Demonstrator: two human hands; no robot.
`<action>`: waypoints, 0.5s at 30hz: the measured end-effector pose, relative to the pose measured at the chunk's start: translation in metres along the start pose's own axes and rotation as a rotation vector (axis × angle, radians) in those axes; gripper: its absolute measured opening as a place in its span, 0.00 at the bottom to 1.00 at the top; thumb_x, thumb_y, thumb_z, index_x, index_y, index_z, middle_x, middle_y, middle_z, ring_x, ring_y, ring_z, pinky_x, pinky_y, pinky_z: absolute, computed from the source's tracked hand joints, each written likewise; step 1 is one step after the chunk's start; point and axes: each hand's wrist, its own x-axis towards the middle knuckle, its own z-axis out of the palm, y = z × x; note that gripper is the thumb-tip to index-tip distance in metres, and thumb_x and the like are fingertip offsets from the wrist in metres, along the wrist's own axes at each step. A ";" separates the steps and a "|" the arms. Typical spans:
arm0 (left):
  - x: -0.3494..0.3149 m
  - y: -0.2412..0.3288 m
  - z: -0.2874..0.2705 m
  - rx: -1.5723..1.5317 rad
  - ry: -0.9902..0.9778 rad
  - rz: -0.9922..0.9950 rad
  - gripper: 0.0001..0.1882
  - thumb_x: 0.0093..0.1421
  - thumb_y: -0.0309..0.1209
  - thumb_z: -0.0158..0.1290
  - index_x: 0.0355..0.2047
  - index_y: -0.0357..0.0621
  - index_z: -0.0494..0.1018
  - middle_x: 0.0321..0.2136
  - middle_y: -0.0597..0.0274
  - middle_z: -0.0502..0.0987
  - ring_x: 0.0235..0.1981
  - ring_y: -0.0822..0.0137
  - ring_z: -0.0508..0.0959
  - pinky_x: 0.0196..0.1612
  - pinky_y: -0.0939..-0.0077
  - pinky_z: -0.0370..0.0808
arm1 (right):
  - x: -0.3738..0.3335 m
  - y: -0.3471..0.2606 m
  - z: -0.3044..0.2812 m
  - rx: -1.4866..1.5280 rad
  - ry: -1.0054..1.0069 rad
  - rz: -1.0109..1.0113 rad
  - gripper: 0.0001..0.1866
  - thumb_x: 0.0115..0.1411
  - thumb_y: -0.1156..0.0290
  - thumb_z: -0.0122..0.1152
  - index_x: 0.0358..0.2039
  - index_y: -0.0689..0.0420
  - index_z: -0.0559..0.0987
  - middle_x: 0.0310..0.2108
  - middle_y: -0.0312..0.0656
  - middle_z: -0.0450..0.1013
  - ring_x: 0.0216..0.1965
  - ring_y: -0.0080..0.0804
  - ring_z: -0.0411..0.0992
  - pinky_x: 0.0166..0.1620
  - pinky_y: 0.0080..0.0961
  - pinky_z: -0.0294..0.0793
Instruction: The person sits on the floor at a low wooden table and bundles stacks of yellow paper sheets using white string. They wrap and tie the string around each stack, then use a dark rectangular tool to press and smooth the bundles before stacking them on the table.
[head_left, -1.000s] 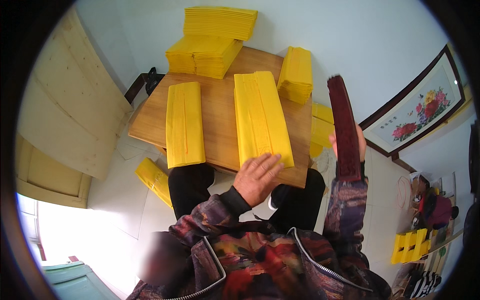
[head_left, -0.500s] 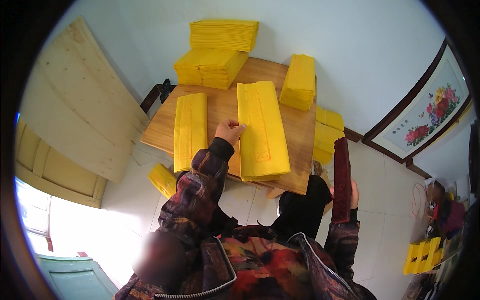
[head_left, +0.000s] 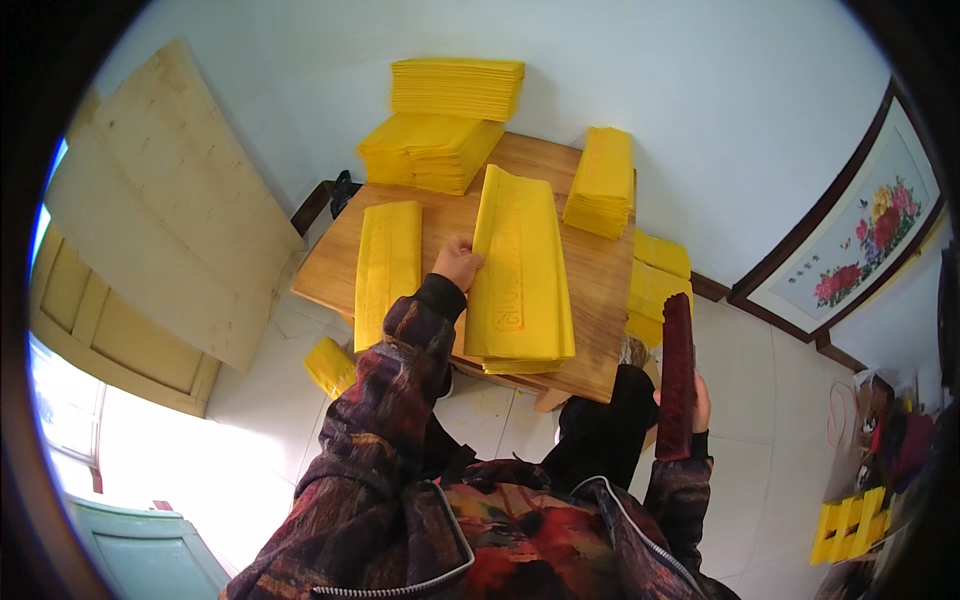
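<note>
A stack of long yellow paper sheets (head_left: 530, 260) with a red printed strip lies at the middle of the wooden table. My left hand (head_left: 459, 264) pinches the left edge of its top sheet, which is lifted and tilted off the sheets beneath. Left of that hand rests another printed yellow sheet pile (head_left: 388, 270). In my right hand (head_left: 699, 402), off the table's right side, is a long dark red block (head_left: 677, 375) held upright. The block hides part of that hand's fingers.
Tall yellow paper stacks (head_left: 430, 150) stand at the table's (head_left: 590, 330) back left, another stack (head_left: 600, 185) at its back right. More yellow bundles (head_left: 655, 290) sit beyond the right edge. A wooden board (head_left: 170, 200) leans at left; a framed flower picture (head_left: 850, 230) stands at right.
My left hand has raised the top sheet's left edge, so it now tilts and the sheets below show at the right. The red block stays in my right hand, slightly lower in view.
</note>
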 end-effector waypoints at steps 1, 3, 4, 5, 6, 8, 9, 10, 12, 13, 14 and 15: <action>-0.001 -0.003 -0.001 -0.107 -0.002 -0.008 0.16 0.55 0.20 0.47 0.46 0.34 0.64 0.34 0.53 0.75 0.32 0.64 0.78 0.33 0.74 0.76 | 0.000 0.002 -0.002 -0.050 0.010 -0.038 0.15 0.52 0.82 0.57 0.42 0.61 0.71 0.31 0.36 0.69 0.31 0.24 0.69 0.34 0.21 0.72; -0.003 -0.009 -0.003 -0.225 -0.074 0.029 0.19 0.56 0.18 0.44 0.49 0.35 0.62 0.38 0.53 0.74 0.36 0.63 0.77 0.40 0.73 0.75 | -0.001 0.007 -0.003 -0.185 0.004 -0.168 0.17 0.53 0.82 0.57 0.44 0.62 0.70 0.32 0.36 0.69 0.32 0.24 0.69 0.34 0.21 0.72; -0.005 -0.011 -0.007 -0.281 -0.102 0.051 0.20 0.56 0.17 0.43 0.50 0.35 0.61 0.40 0.53 0.73 0.38 0.63 0.77 0.43 0.72 0.75 | 0.000 0.010 -0.003 0.008 0.021 -0.072 0.18 0.53 0.82 0.57 0.46 0.62 0.69 0.33 0.36 0.69 0.32 0.24 0.69 0.34 0.21 0.72; -0.007 -0.013 -0.010 -0.359 -0.096 0.008 0.19 0.56 0.16 0.42 0.50 0.36 0.61 0.41 0.55 0.73 0.40 0.64 0.76 0.46 0.72 0.73 | 0.000 0.012 -0.003 0.164 0.029 -0.030 0.20 0.53 0.81 0.58 0.48 0.63 0.68 0.34 0.36 0.69 0.32 0.24 0.69 0.35 0.21 0.72; -0.009 -0.013 -0.019 -0.393 -0.084 0.032 0.19 0.56 0.16 0.42 0.50 0.36 0.61 0.41 0.55 0.73 0.40 0.64 0.76 0.46 0.72 0.73 | 0.000 0.014 -0.003 0.034 -0.013 -0.184 0.21 0.54 0.81 0.58 0.49 0.63 0.67 0.35 0.37 0.69 0.33 0.24 0.69 0.34 0.21 0.72; -0.014 -0.014 -0.034 -0.492 -0.101 0.086 0.19 0.56 0.16 0.42 0.50 0.36 0.61 0.42 0.55 0.73 0.40 0.64 0.76 0.46 0.72 0.73 | 0.002 0.015 0.000 -0.222 0.018 -0.246 0.23 0.54 0.79 0.57 0.51 0.63 0.66 0.35 0.37 0.69 0.32 0.24 0.69 0.33 0.21 0.73; -0.017 -0.014 -0.045 -0.513 -0.086 0.117 0.20 0.56 0.16 0.42 0.50 0.38 0.61 0.43 0.54 0.73 0.40 0.64 0.76 0.46 0.70 0.74 | 0.001 0.014 0.002 -0.239 0.029 -0.294 0.22 0.55 0.79 0.57 0.51 0.63 0.66 0.34 0.37 0.69 0.32 0.24 0.69 0.33 0.21 0.73; -0.020 -0.013 -0.058 -0.518 -0.061 0.100 0.20 0.56 0.16 0.42 0.50 0.38 0.61 0.43 0.54 0.73 0.40 0.63 0.76 0.45 0.70 0.74 | 0.002 0.012 0.004 -0.314 0.039 -0.405 0.22 0.55 0.79 0.57 0.51 0.63 0.66 0.33 0.38 0.69 0.31 0.24 0.69 0.33 0.21 0.73; -0.025 -0.014 -0.091 -0.579 -0.078 0.107 0.21 0.56 0.15 0.42 0.51 0.39 0.60 0.43 0.54 0.72 0.41 0.63 0.76 0.45 0.68 0.75 | 0.005 0.007 0.009 -0.088 0.017 -0.185 0.16 0.59 0.73 0.52 0.47 0.63 0.68 0.29 0.38 0.68 0.27 0.25 0.68 0.31 0.21 0.72; -0.025 -0.013 -0.110 -0.480 -0.052 0.097 0.22 0.56 0.16 0.42 0.52 0.41 0.60 0.43 0.53 0.72 0.41 0.63 0.76 0.44 0.66 0.76 | 0.006 0.004 0.012 0.001 0.019 -0.132 0.14 0.61 0.71 0.50 0.46 0.63 0.68 0.29 0.38 0.68 0.26 0.25 0.68 0.30 0.21 0.72; -0.025 -0.015 -0.124 -0.500 -0.017 0.097 0.21 0.56 0.16 0.41 0.52 0.40 0.60 0.43 0.53 0.73 0.41 0.62 0.77 0.43 0.67 0.76 | 0.007 0.002 0.014 0.013 0.020 -0.120 0.13 0.62 0.70 0.48 0.45 0.63 0.69 0.28 0.38 0.68 0.25 0.25 0.68 0.30 0.21 0.71; -0.024 -0.018 -0.139 -0.452 0.017 0.064 0.21 0.56 0.17 0.41 0.52 0.40 0.60 0.43 0.54 0.73 0.41 0.63 0.76 0.44 0.68 0.75 | 0.008 -0.001 0.017 0.185 0.037 -0.022 0.13 0.62 0.69 0.47 0.44 0.62 0.69 0.28 0.38 0.68 0.25 0.25 0.68 0.29 0.21 0.71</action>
